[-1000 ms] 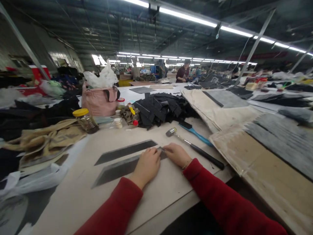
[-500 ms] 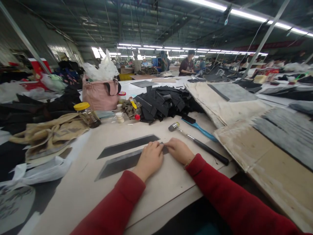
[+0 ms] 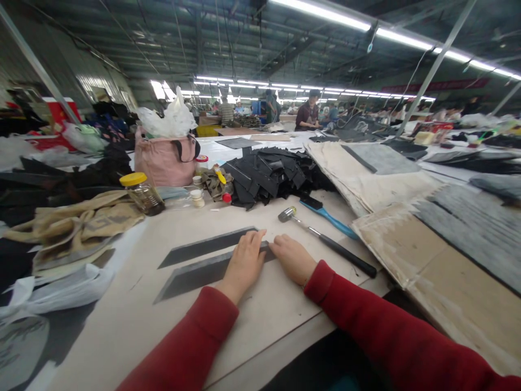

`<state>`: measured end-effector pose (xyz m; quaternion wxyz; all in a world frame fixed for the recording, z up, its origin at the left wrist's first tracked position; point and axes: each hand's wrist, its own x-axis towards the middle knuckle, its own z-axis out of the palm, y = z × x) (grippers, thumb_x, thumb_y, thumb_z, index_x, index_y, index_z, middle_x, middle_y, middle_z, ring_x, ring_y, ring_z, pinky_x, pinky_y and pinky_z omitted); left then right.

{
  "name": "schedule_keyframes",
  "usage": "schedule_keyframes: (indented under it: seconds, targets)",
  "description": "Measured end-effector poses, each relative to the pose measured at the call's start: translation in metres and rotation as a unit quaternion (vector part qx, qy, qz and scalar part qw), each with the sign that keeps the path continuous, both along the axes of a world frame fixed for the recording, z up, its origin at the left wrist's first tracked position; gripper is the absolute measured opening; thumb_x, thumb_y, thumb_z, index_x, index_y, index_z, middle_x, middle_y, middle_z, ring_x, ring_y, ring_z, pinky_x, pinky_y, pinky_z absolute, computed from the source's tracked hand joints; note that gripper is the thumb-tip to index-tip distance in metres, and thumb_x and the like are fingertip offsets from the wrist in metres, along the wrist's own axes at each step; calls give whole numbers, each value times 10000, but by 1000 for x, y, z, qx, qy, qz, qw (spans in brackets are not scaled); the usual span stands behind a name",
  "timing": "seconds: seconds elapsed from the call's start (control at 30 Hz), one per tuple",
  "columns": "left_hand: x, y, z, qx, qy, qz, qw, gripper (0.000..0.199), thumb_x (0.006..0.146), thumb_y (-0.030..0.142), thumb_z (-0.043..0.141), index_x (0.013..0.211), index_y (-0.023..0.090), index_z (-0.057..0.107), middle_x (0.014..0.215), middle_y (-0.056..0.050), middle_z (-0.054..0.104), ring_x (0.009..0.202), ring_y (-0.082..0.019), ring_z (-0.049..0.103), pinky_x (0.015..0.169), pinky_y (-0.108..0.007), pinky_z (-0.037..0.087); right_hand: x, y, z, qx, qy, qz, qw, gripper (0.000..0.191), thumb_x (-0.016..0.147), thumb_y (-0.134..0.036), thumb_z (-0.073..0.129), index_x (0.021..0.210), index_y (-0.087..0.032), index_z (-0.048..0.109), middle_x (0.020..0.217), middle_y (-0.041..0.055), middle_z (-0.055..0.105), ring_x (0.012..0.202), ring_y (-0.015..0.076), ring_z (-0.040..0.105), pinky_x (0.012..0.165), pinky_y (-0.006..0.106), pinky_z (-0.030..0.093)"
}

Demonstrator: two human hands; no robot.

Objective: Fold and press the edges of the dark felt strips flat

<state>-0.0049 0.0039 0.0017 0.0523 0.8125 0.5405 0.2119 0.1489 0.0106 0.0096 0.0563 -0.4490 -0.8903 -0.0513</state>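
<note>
Two dark grey strips of fabric or leather with slanted ends and paler edges lie side by side on the work board. My left hand (image 3: 244, 265) rests on the nearer strip (image 3: 191, 278), fingers stretched out toward its right end, their tips close to the farther strip (image 3: 205, 247). At the nearer strip's right end, the fingers of my right hand (image 3: 293, 259) are closed in a pinch on its edge. Right of that hand lies a hammer (image 3: 325, 240) with a black grip. Beyond the hammer is a blue-handled brush (image 3: 336, 221) with dark bristles.
A heap of black cut pieces (image 3: 271, 172) sits behind the strips. To the left stand a yellow-lidded jar (image 3: 142, 195), a pink bag (image 3: 165, 160) and a tan cloth (image 3: 81, 222). Stacked boards (image 3: 411, 239) border the right. Another person (image 3: 308, 114) works far back.
My left hand's fingers have straightened and shifted slightly left along the strip. My right hand stays at its right end, a little lower. The whole view has shifted slightly.
</note>
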Motion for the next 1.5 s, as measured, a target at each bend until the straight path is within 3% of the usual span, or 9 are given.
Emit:
schedule_keyframes:
  seconds: [0.07,0.2,0.37,0.6,0.83,1.1,1.5]
  targets:
    - [0,1,0,19,28,-25,999,524,822,148,412,1318,242,271,1280,-62,409,1151,-198,370,909,-337,358,1,0,-1,-4,4,-1,1000,215,829,-86,405,958,-111,575,921,95,538,851,198,446,741,299,395]
    - [2,4,1,7,89,-97,991,530,835,84,313,1345,211,247,1228,-73,485,1139,-187,377,871,-326,360,5,0,-6,-9,38,2,999,319,827,-67,382,1112,-91,525,998,109,534,898,199,441,793,307,391]
    - [3,4,3,4,111,-79,991,462,851,107,311,1310,151,318,1152,-101,552,1097,-205,418,842,-353,349,15,2,-9,-56,128,-12,990,314,849,-104,377,1101,-151,559,902,77,547,848,164,469,804,291,382]
    - [3,4,2,17,118,-89,989,415,860,129,333,1259,225,394,1177,-52,556,1088,-214,416,813,-357,336,26,-1,-6,-116,266,-73,954,266,787,-109,468,1004,-135,618,839,51,591,781,129,525,754,253,405]
    - [3,3,2,26,122,-103,987,363,864,139,351,1182,258,480,1187,-22,548,1079,-206,414,804,-363,329,23,-5,-9,-78,228,-59,969,254,773,-76,451,945,-135,628,853,60,592,828,143,515,780,260,389]
    - [8,-1,12,33,152,-126,980,283,887,157,331,1072,215,537,1137,-49,555,1072,-212,416,828,-358,325,14,-14,-1,-35,74,-39,996,212,788,-67,422,905,-121,591,891,81,554,842,179,461,780,287,384]
    - [11,-5,10,7,152,-116,981,360,880,112,298,1159,211,505,1192,-62,539,1079,-216,455,896,-389,332,13,-24,-3,-14,33,-88,995,176,801,-91,457,869,-155,605,891,61,589,838,180,499,735,294,384]
